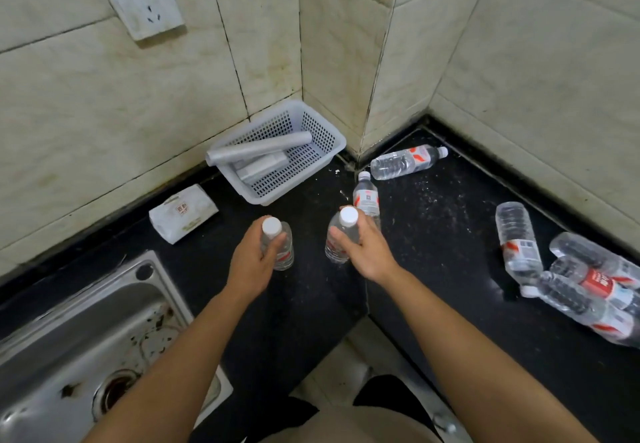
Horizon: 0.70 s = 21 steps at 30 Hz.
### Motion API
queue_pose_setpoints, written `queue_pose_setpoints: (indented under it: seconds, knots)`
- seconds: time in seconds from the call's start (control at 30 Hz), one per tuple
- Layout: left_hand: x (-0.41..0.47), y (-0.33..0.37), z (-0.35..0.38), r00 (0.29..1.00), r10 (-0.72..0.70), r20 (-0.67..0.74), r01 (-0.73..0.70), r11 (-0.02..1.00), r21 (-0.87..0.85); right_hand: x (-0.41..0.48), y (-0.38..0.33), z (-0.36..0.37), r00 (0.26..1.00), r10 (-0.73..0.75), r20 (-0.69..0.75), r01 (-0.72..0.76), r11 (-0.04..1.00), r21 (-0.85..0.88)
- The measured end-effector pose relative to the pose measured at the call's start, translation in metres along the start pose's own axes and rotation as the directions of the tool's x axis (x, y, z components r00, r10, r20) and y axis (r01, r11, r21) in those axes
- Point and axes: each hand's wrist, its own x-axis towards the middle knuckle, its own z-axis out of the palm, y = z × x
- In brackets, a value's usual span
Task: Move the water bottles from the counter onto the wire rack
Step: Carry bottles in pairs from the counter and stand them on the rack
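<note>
Now | left grip (252, 259) clasps left bottle (285, 254), cap up | right grip (367, 252) clasps right bottle (336, 245), upright

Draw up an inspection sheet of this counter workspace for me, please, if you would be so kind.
Surface: black counter, speckled with white flecks.
Job's things: left bottle and right bottle held upright; standing bottle behind the right hand; lying bottle near the corner; heap of lying bottles at right; wire rack not in view.
Clutter: white basket holding grey rolls; white packet by the wall.
Hands: left hand and right hand each grip one bottle below its cap.
Cables: nothing seen.
Surroundings: tiled walls, wall socket, steel sink at left.
</note>
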Motion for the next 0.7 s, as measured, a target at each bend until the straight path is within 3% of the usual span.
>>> queue_pose_setpoints:
  seconds: [0.1,0.23,0.47,0.7]
  knots:
    - [0.004,0.002,-0.002,0.994,0.107,0.01,-0.107,0.994,0.013,-0.012,0.001,-0.014,0.993,0.085,-0.083,-0.066,0.976,0.209]
    - [0.018,0.028,0.011,0.995,0.094,0.018,-0.092,0.993,-0.072,-0.042,0.005,-0.035,0.951,0.165,-0.262,-0.047,0.913,0.405]
    - [0.022,0.132,0.074,0.94,0.233,0.25,-0.157,0.944,-0.29,-0.111,-0.003,-0.09,0.84,0.193,-0.508,0.032,0.916,0.401]
    - [-0.033,0.22,0.138,0.842,0.26,0.473,0.024,0.857,-0.514,-0.213,0.007,-0.154,0.687,0.249,-0.683,0.047,0.923,0.383]
